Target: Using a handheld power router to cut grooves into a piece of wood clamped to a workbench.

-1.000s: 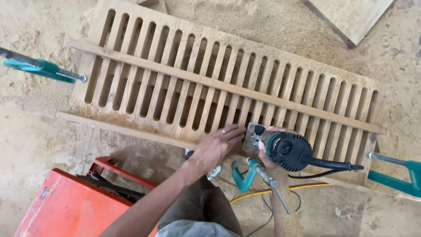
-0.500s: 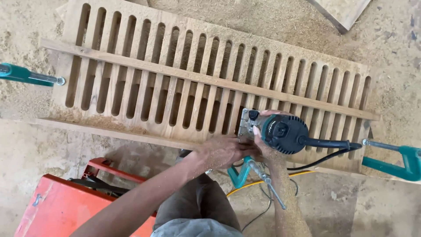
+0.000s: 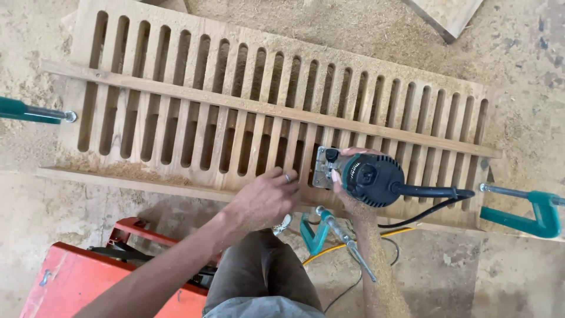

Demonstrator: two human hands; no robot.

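A long wooden panel [image 3: 194, 88] cut with several parallel slots lies on a sawdust-covered surface. A thin wooden strip [image 3: 235, 103] runs across it lengthwise. My right hand [image 3: 344, 189] grips a teal and black hand router [image 3: 369, 179] that stands on the panel's near edge, right of centre. Its metal base [image 3: 321, 168] rests on the slats. My left hand [image 3: 265, 197] lies flat on the near edge just left of the router, fingers spread, a ring on one finger. Sawdust coats my right forearm [image 3: 379, 265].
Teal clamps sit at the right end [image 3: 532, 211], the left end [image 3: 26, 111] and under the near edge [image 3: 321, 232]. A black cord [image 3: 432, 192] leads right from the router. A red box [image 3: 65, 282] stands at lower left. A board [image 3: 447, 15] lies at the top right.
My left hand has drawn back from the router's base and now lies flat to its left. The router stays at the same part of the near edge. The camera has shifted.
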